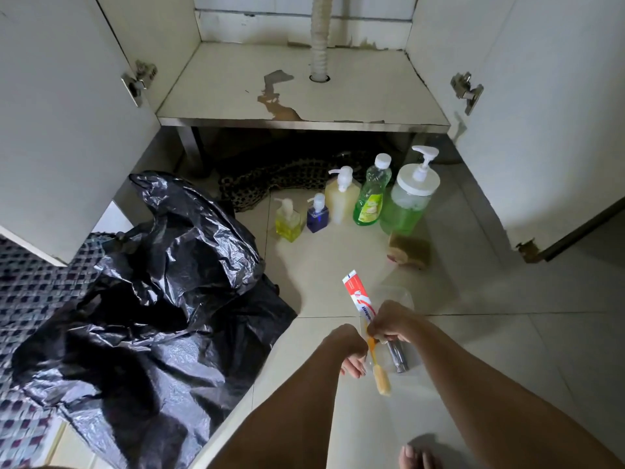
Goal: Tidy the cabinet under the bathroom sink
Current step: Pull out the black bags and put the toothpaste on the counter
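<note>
Cabinet (304,93) under the sink stands straight ahead of us with both doors swung wide; its stained, peeling shelf is bare apart from the white ribbed drain hose (319,35) that passes down through a hole in it. On the floor (490,350) just in front sit five bottles in a row: a small yellow pump bottle (288,221), a small blue pump bottle (317,214), a cream pump bottle (341,198), a green squeeze bottle (372,198) and a big green pump jar (407,201). A brown sponge (409,253) lies just beside the jar. A crumpled black rubbish bag (159,306) sprawls to our left, over a checked mat (30,299). Low in the middle, our right hand (394,321) has its fingers pinched together on a red-and-white toothpaste tube (358,294) and an orange toothbrush (378,368), bristles pointing toward us. Our left hand (348,346) is curled beside them; we cannot tell what its fingers grip. A metal piece (397,355) lies under the hands.
</note>
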Motion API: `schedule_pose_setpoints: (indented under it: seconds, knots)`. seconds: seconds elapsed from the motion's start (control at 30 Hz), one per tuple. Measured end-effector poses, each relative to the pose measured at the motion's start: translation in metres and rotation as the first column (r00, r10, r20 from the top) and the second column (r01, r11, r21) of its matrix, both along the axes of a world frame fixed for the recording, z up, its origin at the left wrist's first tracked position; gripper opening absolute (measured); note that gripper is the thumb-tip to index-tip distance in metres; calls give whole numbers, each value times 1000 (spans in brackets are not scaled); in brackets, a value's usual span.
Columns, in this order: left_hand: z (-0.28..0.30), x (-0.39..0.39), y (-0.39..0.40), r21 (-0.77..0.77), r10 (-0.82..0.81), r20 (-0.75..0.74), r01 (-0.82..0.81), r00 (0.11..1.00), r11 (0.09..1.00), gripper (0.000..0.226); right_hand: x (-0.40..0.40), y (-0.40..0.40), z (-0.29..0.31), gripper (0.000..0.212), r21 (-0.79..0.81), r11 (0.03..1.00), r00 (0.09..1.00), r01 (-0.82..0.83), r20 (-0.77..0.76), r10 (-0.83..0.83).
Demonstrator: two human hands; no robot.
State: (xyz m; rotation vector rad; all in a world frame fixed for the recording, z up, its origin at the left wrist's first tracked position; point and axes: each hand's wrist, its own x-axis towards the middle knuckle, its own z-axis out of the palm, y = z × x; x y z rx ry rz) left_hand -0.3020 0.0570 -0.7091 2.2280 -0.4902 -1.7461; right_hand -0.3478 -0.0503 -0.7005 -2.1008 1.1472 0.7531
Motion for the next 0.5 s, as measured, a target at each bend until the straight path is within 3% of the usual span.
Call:
schedule_pose_setpoints:
  seconds: [0.27,0.4,0.5]
  knots:
    - [1,-1,3,0,2,-16,-2,1000,1000,22,-14,-14,2,16,-8,996,987,86,140,-84]
    - [5,-1,4,0,3,-14,-3,1000,1000,20,-28,-27,13,20,102,994,1000,31,-6,-31]
    - [9,-3,5,10,-5,-21,5,1000,1000,22,-39,-22,6,18,279,951,989,133,-94,-110]
